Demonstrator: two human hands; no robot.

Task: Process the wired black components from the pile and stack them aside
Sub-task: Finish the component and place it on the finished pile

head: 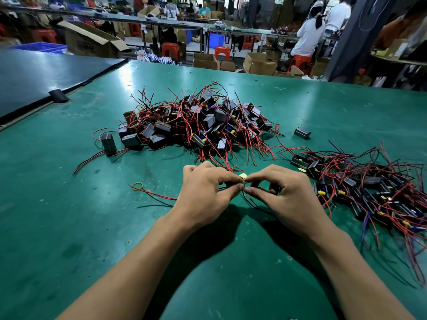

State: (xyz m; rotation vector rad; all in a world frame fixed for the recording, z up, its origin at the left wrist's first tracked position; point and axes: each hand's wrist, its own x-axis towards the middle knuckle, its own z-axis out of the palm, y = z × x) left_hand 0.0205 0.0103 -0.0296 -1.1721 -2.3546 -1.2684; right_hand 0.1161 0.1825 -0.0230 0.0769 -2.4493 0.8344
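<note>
Pinching thin black wires (249, 200) between thumb and forefinger of left hand (208, 192) and right hand (285, 196), fingertips almost meeting, just nearside of pile (196, 125) of wired black components. Component body hidden behind fingers. Second heap (360, 192) right of pile, cut off at frame edge. Open green bench (69, 227) left and nearside of pile. Far bench edge well beyond pile.

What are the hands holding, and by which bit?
The left hand and right hand pinch thin wires between fingertips where they meet. Whether a component hangs on them cannot be told.
</note>
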